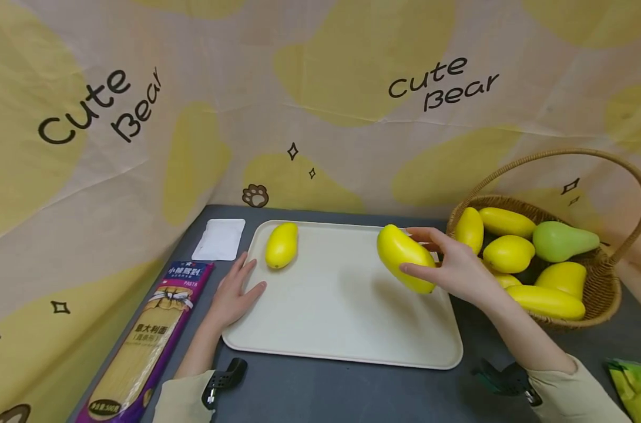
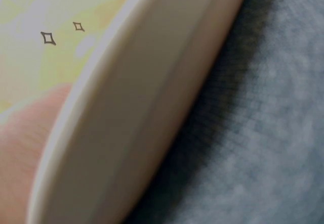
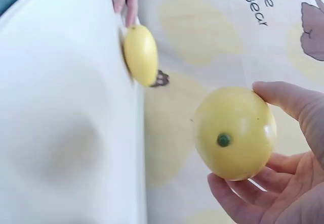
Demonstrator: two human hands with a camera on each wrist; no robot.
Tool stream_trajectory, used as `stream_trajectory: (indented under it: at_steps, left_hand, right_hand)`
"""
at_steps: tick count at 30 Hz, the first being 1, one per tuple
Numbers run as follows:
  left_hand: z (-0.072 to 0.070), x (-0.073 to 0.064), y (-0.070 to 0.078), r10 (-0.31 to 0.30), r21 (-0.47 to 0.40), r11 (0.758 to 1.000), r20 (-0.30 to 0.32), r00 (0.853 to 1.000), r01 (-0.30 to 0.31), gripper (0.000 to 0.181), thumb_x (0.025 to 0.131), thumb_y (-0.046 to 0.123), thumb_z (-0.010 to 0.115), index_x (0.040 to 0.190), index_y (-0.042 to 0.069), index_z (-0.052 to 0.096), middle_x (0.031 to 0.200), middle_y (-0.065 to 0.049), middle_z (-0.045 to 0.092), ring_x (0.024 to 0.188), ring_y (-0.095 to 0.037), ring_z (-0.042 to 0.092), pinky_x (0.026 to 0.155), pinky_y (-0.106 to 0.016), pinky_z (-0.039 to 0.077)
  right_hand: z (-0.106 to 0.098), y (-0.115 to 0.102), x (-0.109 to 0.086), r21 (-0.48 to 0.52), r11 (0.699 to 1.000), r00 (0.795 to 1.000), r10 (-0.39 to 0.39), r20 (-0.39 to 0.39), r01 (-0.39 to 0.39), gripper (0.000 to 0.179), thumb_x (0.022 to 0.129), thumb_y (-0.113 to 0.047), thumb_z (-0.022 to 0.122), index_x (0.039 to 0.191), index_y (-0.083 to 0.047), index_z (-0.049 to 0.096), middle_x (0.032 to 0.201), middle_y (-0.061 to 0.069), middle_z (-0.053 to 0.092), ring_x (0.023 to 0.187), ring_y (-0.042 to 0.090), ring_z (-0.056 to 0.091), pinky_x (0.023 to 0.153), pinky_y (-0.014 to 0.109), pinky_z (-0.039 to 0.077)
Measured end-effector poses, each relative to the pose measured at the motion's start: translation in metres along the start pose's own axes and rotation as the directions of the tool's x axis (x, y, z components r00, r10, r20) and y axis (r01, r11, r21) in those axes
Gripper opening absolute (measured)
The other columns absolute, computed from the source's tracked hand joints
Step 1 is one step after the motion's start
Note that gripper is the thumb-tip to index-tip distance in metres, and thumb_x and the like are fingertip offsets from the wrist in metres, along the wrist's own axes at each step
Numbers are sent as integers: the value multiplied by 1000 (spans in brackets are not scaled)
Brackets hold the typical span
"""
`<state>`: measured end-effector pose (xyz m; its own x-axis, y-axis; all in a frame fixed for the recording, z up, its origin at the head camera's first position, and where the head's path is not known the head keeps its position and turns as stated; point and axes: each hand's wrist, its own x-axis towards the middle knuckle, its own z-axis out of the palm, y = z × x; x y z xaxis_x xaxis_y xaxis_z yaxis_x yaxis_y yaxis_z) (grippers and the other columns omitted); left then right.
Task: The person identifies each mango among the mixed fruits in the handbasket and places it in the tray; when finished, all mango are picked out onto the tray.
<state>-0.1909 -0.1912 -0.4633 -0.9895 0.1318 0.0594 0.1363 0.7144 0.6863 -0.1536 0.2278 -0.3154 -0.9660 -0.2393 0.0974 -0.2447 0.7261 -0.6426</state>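
Observation:
My right hand point(image 1: 465, 270) holds a yellow mango point(image 1: 402, 255) above the right part of a cream tray point(image 1: 320, 317); its shadow falls on the tray below. In the right wrist view the held mango point(image 3: 235, 133) shows its end with a green stem spot, thumb on one side and fingers on the other. Another yellow mango point(image 1: 282, 245) lies at the tray's back left. Over the tray's left rim rests my left hand point(image 1: 238, 296), fingers relaxed. The left wrist view shows mostly the blurred tray edge point(image 2: 136, 92) with skin behind it.
At the right stands a handled wicker basket point(image 1: 608, 288) of yellow fruit and a green pear point(image 1: 563, 241). A pasta pack point(image 1: 146, 341) and a white packet point(image 1: 218, 239) lie left of the tray. A green bag point(image 1: 637, 388) shows at the lower right.

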Motion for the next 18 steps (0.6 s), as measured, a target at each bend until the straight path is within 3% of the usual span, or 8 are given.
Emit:
stream_trajectory:
  at_steps: [5, 9, 18]
  left_hand:
    - [-1, -1, 2, -14, -6, 1000, 5, 1000, 14, 67, 95, 32, 61, 150, 6, 36, 162, -14, 12, 143, -45, 18, 108, -70, 12]
    - [0, 0, 2, -7, -10, 1000, -2, 1000, 7, 67, 94, 33, 61, 150, 5, 36, 162, -15, 12, 142, -45, 18, 108, -71, 11]
    - [0, 0, -1, -10, -8, 1000, -12, 1000, 10, 66, 94, 32, 61, 150, 6, 37, 162, -14, 13, 142, -45, 19, 108, -71, 12]
  right_hand:
    - [36, 6, 20, 130, 990, 999, 46, 28, -50, 72, 83, -46, 74, 141, -13, 47, 135, 12, 53, 119, 36, 53, 93, 52, 49]
    - [61, 9, 35, 246, 961, 991, 114, 70, -128, 70, 85, -42, 74, 141, -10, 47, 138, 14, 52, 118, 35, 52, 94, 50, 48]
    - [112, 4, 70, 475, 804, 934, 313, 171, -356, 66, 87, -38, 71, 142, -11, 46, 139, 14, 48, 117, 31, 52, 88, 34, 52]
